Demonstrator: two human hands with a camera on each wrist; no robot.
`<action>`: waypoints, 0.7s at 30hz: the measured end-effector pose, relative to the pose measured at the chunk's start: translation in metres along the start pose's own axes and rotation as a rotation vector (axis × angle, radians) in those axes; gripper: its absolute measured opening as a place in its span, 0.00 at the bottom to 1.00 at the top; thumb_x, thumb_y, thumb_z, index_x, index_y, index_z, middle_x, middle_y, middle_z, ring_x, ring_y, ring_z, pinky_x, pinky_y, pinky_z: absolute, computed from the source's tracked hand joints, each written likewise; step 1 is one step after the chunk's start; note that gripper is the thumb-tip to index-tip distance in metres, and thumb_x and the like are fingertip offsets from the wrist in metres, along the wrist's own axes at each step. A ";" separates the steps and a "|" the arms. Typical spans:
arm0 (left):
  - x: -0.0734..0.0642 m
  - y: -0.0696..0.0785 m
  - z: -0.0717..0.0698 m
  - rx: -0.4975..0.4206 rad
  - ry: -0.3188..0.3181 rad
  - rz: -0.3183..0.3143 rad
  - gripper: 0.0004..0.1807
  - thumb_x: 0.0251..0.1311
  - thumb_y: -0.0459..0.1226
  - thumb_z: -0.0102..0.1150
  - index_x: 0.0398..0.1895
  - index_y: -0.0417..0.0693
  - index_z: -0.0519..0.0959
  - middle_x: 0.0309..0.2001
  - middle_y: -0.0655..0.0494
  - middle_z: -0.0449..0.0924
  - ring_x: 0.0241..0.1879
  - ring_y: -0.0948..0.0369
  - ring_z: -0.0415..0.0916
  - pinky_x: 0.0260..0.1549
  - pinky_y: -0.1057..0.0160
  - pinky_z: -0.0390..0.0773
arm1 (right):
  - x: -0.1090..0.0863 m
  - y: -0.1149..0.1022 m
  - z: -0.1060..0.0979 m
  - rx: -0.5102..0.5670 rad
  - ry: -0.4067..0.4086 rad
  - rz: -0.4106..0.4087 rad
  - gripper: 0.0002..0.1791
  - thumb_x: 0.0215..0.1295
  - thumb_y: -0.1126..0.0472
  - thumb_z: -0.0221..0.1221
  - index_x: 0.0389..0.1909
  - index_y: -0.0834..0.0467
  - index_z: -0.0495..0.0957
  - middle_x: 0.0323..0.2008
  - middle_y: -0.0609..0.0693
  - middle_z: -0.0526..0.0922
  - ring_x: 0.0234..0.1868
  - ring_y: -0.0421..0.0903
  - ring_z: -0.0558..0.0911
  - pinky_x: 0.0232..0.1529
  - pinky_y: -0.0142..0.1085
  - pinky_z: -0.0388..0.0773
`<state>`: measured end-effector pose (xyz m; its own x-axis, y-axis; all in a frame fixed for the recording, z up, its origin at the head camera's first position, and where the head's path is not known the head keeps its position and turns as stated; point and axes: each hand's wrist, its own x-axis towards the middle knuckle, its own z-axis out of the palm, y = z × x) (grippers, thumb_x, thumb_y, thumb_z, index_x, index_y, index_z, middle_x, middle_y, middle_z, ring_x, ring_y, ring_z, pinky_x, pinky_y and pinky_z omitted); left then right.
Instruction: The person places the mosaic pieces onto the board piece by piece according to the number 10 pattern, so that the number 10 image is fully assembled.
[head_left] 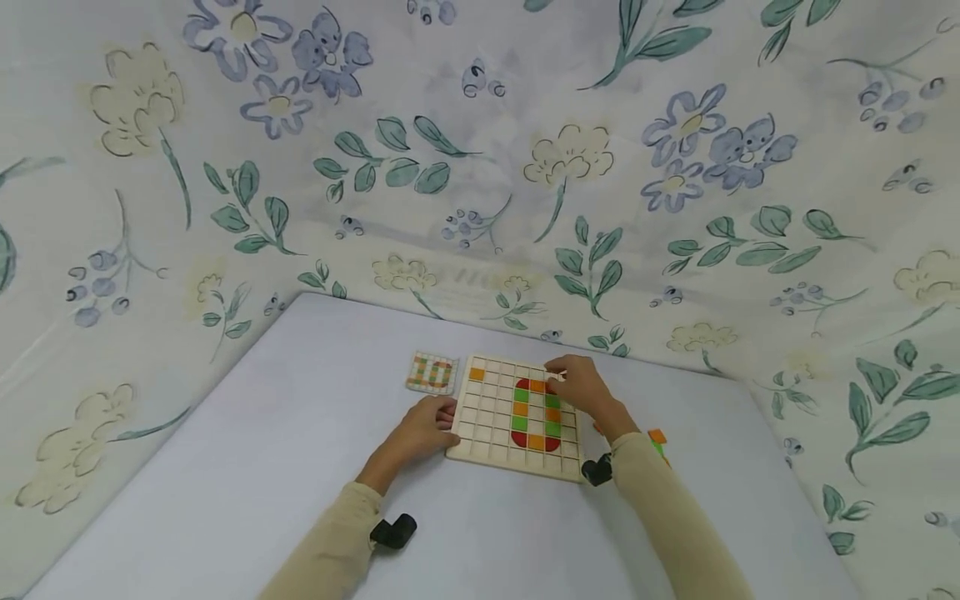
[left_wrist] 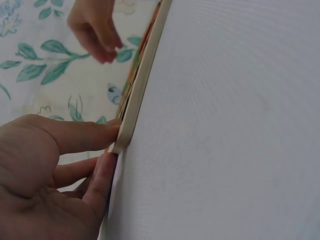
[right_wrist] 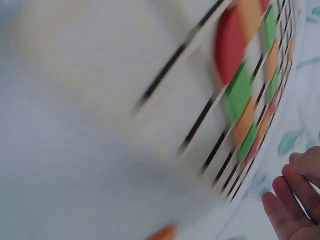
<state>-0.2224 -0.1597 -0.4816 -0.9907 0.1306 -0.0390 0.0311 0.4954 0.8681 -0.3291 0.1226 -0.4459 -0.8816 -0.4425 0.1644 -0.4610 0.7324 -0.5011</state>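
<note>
A light wooden grid board (head_left: 483,425) lies on the table, with red, orange and green tiles (head_left: 520,409) set in a rounded ring. One orange tile (head_left: 477,375) sits apart in its upper left corner. My left hand (head_left: 422,429) grips the board's left edge; in the left wrist view the thumb (left_wrist: 95,136) lies on top and fingers reach below the rim. My right hand (head_left: 583,386) is over the board's upper right part, near the ring's top. In the right wrist view its fingers (right_wrist: 295,200) are loosely extended, and nothing shows between them.
A small pattern card (head_left: 432,373) with a matching coloured grid lies left of the board. Loose orange and green tiles (head_left: 657,436) lie to its right, partly behind my right forearm. Floral cloth (head_left: 480,208) rises behind the white table (head_left: 315,375).
</note>
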 end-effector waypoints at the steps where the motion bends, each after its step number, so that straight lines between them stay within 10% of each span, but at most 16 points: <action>1: -0.001 0.000 0.000 0.002 0.000 0.001 0.34 0.47 0.23 0.69 0.61 0.26 0.69 0.47 0.44 0.72 0.48 0.53 0.75 0.49 0.63 0.81 | -0.006 0.006 -0.005 -0.010 0.001 0.022 0.16 0.64 0.67 0.61 0.52 0.67 0.81 0.50 0.59 0.82 0.51 0.56 0.80 0.52 0.48 0.81; 8: -0.002 0.002 0.001 0.008 -0.004 0.023 0.33 0.48 0.23 0.68 0.60 0.25 0.69 0.48 0.42 0.72 0.48 0.51 0.74 0.51 0.60 0.80 | -0.046 0.040 -0.036 -0.049 0.020 0.183 0.16 0.62 0.67 0.63 0.51 0.67 0.81 0.50 0.59 0.82 0.49 0.56 0.81 0.52 0.48 0.81; 21: 0.000 0.000 -0.001 -0.002 0.000 0.007 0.35 0.50 0.26 0.69 0.63 0.27 0.67 0.51 0.43 0.72 0.49 0.53 0.75 0.51 0.57 0.79 | -0.112 0.077 -0.064 -0.063 0.030 0.182 0.14 0.60 0.67 0.64 0.47 0.68 0.82 0.45 0.59 0.84 0.46 0.56 0.82 0.46 0.48 0.83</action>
<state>-0.2224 -0.1603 -0.4817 -0.9904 0.1341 -0.0328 0.0380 0.4929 0.8692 -0.2726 0.2613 -0.4482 -0.9531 -0.2850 0.1021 -0.2987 0.8303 -0.4705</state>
